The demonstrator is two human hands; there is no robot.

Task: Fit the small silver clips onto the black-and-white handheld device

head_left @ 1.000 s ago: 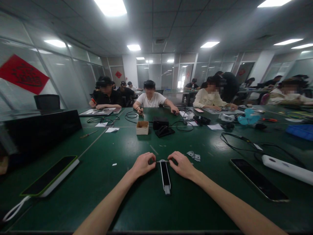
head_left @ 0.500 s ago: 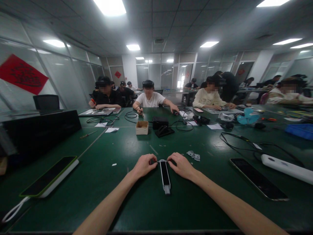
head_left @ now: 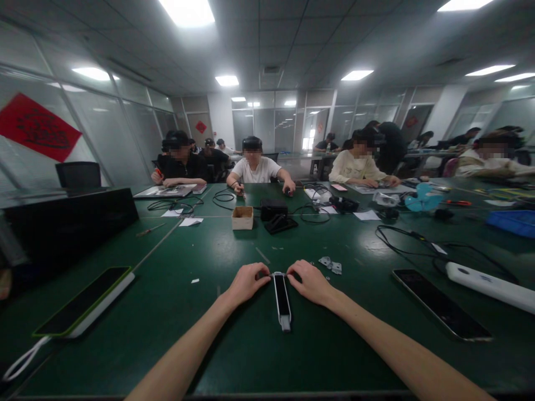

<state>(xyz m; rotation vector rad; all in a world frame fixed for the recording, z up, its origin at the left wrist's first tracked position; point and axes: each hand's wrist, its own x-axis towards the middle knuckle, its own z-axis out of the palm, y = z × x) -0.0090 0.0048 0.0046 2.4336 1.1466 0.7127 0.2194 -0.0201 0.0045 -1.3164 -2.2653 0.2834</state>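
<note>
The slim white-framed device [head_left: 282, 298] lies flat on the green desk [head_left: 137, 356], between the operator's forearms, its far end positioned between both hands. The left hand [head_left: 249, 282] is at the left side of that end; the right hand [head_left: 310, 282] is at the right side. Grip, both hands: thumb and fingers drawn close; from where I stand, I cannot tell whether either is clamped on the device. Grey parts [head_left: 325, 260] lie just beyond the right hand. A dark phone [head_left: 438, 303] lies well to the right.
</note>
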